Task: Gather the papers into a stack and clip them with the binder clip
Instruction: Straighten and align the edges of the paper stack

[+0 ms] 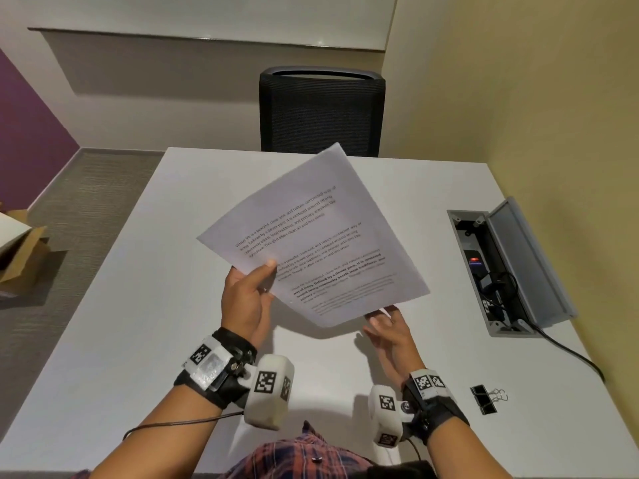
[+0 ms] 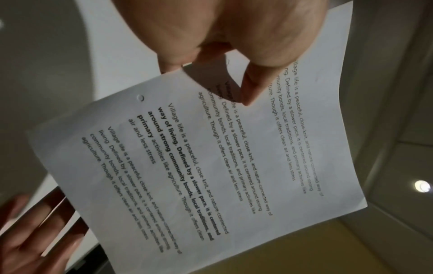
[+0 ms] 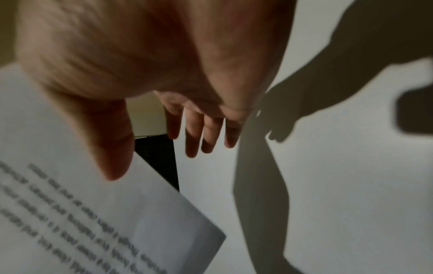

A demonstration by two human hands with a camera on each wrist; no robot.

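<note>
Printed white papers [image 1: 313, 236] are lifted off the white table [image 1: 138, 305], tilted. My left hand [image 1: 252, 292] pinches their left edge, thumb on top over the text and fingers underneath. In the left wrist view the papers [image 2: 234, 148] show as overlapping sheets with the thumb [image 2: 250, 89] pressed on them. My right hand [image 1: 387, 326] is just under the papers' near right corner, fingers straight and spread, holding nothing. The right wrist view shows those fingers [image 3: 201, 133] apart from the paper corner [image 3: 164, 222]. Black binder clips [image 1: 485, 399] lie on the table at the near right, beside my right wrist.
An open grey cable box [image 1: 508, 271] with plugs and a black cord is set in the table's right side. A black mesh chair [image 1: 321, 112] stands behind the far edge. Cardboard boxes [image 1: 17, 250] sit on the floor at left.
</note>
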